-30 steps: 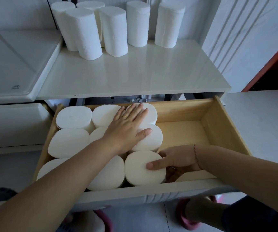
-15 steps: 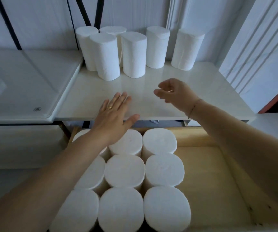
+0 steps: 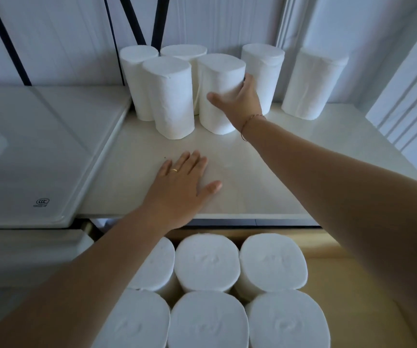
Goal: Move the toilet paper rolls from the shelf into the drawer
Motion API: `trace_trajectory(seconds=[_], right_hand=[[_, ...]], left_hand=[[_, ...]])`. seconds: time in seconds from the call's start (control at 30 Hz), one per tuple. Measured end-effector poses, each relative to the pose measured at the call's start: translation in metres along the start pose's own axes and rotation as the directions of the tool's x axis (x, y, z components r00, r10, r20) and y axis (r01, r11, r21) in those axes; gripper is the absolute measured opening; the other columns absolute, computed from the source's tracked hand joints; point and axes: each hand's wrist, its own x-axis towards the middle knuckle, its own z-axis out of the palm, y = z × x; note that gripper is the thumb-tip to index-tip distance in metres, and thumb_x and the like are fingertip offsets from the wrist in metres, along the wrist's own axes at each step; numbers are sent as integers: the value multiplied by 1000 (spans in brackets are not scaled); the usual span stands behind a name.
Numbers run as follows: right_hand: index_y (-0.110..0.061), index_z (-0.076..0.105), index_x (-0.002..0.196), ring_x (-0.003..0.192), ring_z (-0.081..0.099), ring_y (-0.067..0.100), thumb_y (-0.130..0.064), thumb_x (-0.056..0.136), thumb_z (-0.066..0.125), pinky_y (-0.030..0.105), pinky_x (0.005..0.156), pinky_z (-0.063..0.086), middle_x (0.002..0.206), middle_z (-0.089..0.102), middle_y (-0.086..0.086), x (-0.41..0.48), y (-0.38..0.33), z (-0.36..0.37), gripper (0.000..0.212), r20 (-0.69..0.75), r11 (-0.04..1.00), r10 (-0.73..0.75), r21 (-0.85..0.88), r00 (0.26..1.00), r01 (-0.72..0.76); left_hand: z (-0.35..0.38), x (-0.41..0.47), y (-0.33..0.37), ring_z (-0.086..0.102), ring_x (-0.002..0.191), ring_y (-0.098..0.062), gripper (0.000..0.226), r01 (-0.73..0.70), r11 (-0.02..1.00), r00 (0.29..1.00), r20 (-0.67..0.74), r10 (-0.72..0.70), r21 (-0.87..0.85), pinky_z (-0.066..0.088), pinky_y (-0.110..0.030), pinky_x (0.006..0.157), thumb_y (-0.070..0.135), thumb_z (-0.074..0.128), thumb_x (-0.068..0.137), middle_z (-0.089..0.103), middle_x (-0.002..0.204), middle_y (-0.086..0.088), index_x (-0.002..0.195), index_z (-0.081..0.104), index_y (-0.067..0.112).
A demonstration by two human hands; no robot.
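White shelf [image 3: 290,172], left fingers [image 3: 189,162] spread flat on it, right fingers [image 3: 247,82] gripping upright roll [image 3: 212,119]

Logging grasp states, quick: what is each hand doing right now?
Left hand: open, fingers straight, holding nothing.
Right hand: gripping an upright toilet paper roll on the shelf.

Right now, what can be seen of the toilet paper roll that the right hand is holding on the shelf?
The held roll is a plain white cylinder of soft, textured paper, its flat top showing no core hole. It stands upright on the pale glossy shelf, at the front among other rolls. The right hand grips its right side, thumb across the front, fingers curling behind.
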Motion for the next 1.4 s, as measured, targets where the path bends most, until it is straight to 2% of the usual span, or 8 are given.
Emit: trace_trajectory(seconds=[0.27,0.57,0.67,0.93,1.03,1.13,1.23,1.4], right_hand=[[-18,43,109,89,56,9,-39,66,79,21,69,46,100,57,-9,-15,3,-14,59,30,997,-61,-53,998,62],[-25,40,124,102,58,1,-34,67,83,15,79,50,110,57,-14,-109,10,-104,71,191,988,-136,-48,972,148],[-21,39,134,112,58,10,-25,70,83,27,91,50,120,59,-7,-146,14,-144,78,265,986,-127,-67,956,150],[-23,53,126,109,65,12,-29,64,83,22,85,55,116,69,-7,-236,28,-249,70,566,999,28,-51,824,1],[-32,51,121,109,62,5,-13,67,86,20,87,55,110,66,-17,-252,62,-257,67,533,984,116,-175,838,-25],[-33,48,124,115,59,13,-6,70,83,30,97,52,119,63,-9,-257,98,-250,70,478,973,188,-212,858,-95],[-25,43,134,121,53,19,-3,70,81,43,105,46,127,58,-2,-260,124,-244,78,462,957,274,-219,843,-192],[-12,32,144,131,44,24,7,67,81,46,110,40,139,49,8,-258,140,-244,93,440,937,293,-310,849,-163]], left_hand=[[-1,-2,1,-6,143,-9,82,8,1000,1000,-7,-8,-25,-3,-36,117,68,-3,79,-3,158,6,148,3,25],[0,-23,16,-5,144,-10,73,54,998,998,16,-53,-32,-3,-36,116,63,8,87,-1,159,4,148,6,24],[1,-38,32,-8,144,-12,71,48,999,998,37,-47,-20,-4,-37,116,60,12,89,-4,159,3,148,3,22],[26,-98,118,-26,138,-9,79,-232,971,972,14,233,-56,-16,-32,114,65,-5,81,-19,155,3,146,-12,22],[37,-106,129,-28,134,-3,72,-244,967,965,80,250,-73,-19,-27,111,61,7,88,-18,156,5,146,-11,23],[39,-107,129,-31,131,0,71,-246,968,964,86,250,-59,-20,-25,110,62,6,87,-19,155,8,146,-12,26],[39,-107,129,-30,133,-1,75,-250,966,963,82,255,-68,-21,-24,109,68,-5,80,-24,150,13,144,-16,30],[39,-107,130,-33,129,3,78,-258,964,964,56,262,-64,-26,-19,104,68,-6,79,-24,147,14,146,-10,28]])
